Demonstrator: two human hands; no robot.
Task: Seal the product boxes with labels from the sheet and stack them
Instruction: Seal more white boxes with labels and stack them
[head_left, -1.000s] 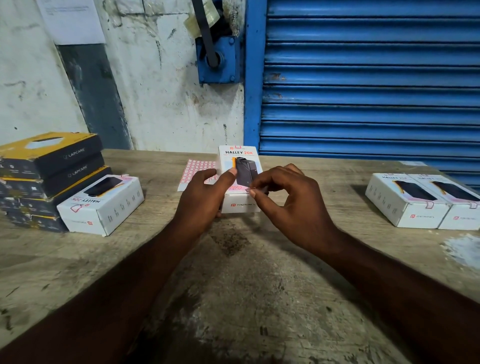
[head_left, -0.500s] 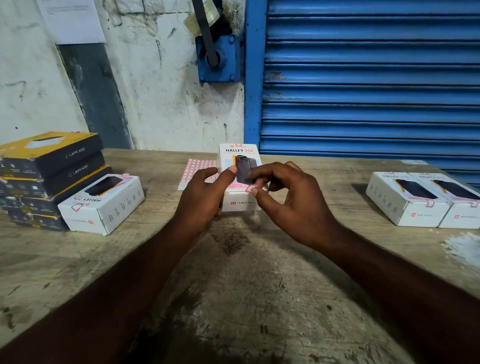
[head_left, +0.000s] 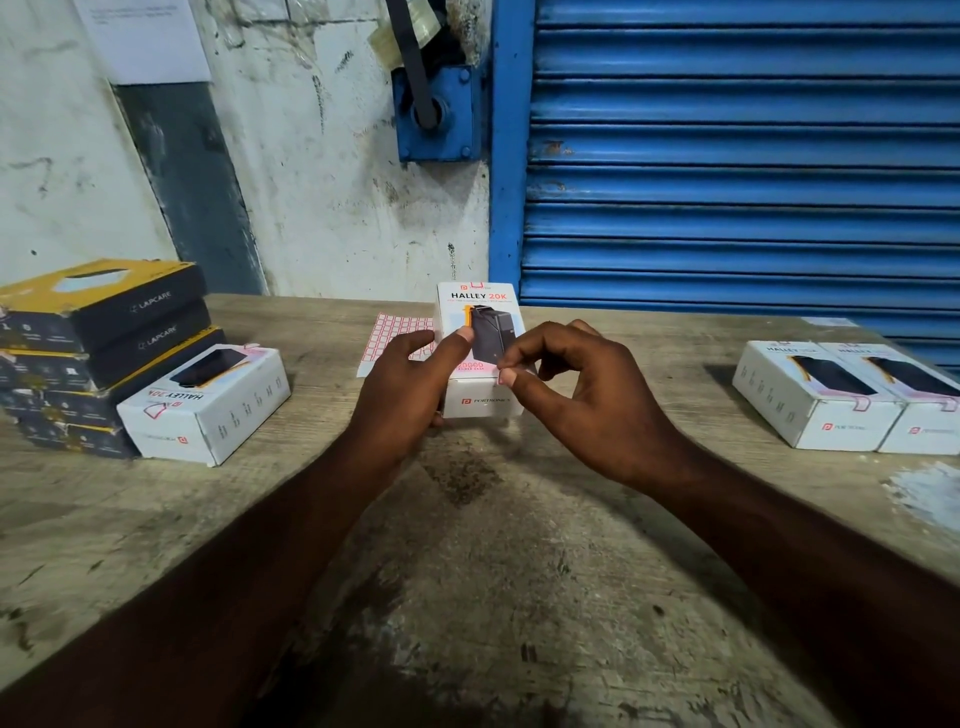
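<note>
A white "Halley 20K" product box (head_left: 475, 301) lies at the middle of the wooden table, its printed top facing me. My left hand (head_left: 410, 379) grips its left side, thumb on the top face. My right hand (head_left: 576, 395) pinches a small pink-edged label (head_left: 511, 372) between thumb and forefinger at the box's near right top edge. The label sheet (head_left: 397, 332), white with a pink grid, lies flat behind my left hand, partly hidden by it and the box.
A similar white box (head_left: 208, 410) lies at the left against a stack of black-and-yellow Lapcare boxes (head_left: 98, 322). Two white boxes (head_left: 841, 400) with pink labels on their front edges sit side by side at the right. A blue roller shutter (head_left: 743, 156) stands behind the table (head_left: 493, 571).
My right hand's thumb and forefinger have drawn closer to the box's near top edge with the label. The left hand keeps its hold; the box stays in place.
</note>
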